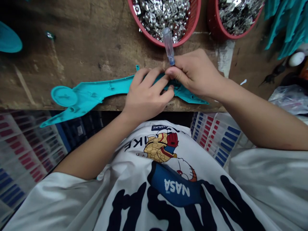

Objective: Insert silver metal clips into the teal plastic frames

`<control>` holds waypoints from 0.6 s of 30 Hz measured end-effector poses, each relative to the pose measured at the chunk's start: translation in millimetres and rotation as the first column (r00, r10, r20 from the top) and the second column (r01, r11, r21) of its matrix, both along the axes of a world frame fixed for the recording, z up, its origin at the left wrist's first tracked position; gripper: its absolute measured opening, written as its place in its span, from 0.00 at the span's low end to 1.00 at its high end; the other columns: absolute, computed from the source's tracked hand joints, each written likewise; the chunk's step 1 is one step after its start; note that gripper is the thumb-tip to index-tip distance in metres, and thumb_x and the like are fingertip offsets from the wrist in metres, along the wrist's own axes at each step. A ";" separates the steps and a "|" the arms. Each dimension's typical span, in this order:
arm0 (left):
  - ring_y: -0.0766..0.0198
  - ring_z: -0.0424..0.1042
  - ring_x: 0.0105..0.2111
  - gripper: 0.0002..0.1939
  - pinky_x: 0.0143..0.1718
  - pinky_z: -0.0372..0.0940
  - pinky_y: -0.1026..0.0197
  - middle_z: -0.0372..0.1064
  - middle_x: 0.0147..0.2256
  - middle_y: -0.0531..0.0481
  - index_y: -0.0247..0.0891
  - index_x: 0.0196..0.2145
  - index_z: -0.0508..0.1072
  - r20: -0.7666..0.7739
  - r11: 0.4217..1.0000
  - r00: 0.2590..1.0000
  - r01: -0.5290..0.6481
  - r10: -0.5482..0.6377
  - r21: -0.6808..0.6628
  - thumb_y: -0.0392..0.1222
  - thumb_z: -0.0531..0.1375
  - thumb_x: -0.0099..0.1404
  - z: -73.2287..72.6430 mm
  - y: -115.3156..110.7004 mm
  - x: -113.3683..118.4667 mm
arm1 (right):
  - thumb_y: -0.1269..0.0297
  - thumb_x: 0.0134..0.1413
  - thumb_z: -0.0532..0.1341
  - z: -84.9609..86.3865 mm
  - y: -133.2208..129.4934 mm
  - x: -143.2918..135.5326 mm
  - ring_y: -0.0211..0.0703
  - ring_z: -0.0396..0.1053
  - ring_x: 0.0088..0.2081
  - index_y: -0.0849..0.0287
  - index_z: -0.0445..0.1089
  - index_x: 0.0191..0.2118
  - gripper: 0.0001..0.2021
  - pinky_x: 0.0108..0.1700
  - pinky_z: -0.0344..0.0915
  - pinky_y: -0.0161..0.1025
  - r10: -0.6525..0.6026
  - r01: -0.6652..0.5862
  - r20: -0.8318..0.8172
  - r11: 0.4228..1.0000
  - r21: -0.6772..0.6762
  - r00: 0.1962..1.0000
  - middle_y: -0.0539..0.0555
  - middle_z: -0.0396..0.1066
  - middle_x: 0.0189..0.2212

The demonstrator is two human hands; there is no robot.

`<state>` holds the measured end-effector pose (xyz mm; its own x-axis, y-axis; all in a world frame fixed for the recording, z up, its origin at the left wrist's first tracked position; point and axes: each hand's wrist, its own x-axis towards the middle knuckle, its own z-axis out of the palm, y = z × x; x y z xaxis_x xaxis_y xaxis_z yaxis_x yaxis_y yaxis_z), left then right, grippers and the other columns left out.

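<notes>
A long teal plastic part [93,92] lies along the table's front edge, with a round disc at its left end that overhangs a little. My left hand [148,93] rests over its middle, fingers bent and pressing it down. In my right hand [196,73], closed, is a screwdriver [168,45] with a clear handle tilted away from me. Its shaft and tip are hidden by my fingers. Both hands meet over the right half of the part, so the spot between the fingertips cannot be made out. A small teal tab [137,67] shows just behind my left fingers.
A red basket [196,19] full of small metal clips stands behind my hands. Another red basket [213,22] of metal pieces is to its right. More teal parts [288,25] lie at the far right, a teal disc [9,38] at far left. Crates [214,134] stand below the table edge.
</notes>
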<state>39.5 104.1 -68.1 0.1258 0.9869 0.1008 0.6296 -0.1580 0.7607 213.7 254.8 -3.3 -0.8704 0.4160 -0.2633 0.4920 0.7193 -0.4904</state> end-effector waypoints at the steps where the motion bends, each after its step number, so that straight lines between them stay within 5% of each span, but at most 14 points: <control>1: 0.35 0.75 0.72 0.11 0.71 0.70 0.20 0.80 0.64 0.44 0.48 0.52 0.79 -0.002 1.000 1.000 0.008 -0.008 -0.003 0.47 0.58 0.80 1.4 0.1 -0.2 | 0.46 0.90 0.53 0.8 0.4 -0.2 0.48 0.76 0.42 0.51 0.72 0.40 0.23 0.47 0.67 0.44 -0.018 0.018 0.003 1.000 -0.013 1.000 0.54 0.78 0.37; 18: 0.32 0.73 0.74 0.12 0.72 0.66 0.16 0.81 0.64 0.43 0.47 0.50 0.82 -0.014 0.998 0.999 0.045 -0.046 -0.051 0.48 0.58 0.79 7.3 0.5 -0.5 | 0.50 0.84 0.57 -4.3 2.7 0.2 0.48 0.75 0.39 0.50 0.69 0.36 0.19 0.45 0.65 0.45 -0.108 0.099 -0.075 0.988 -0.119 0.991 0.52 0.76 0.31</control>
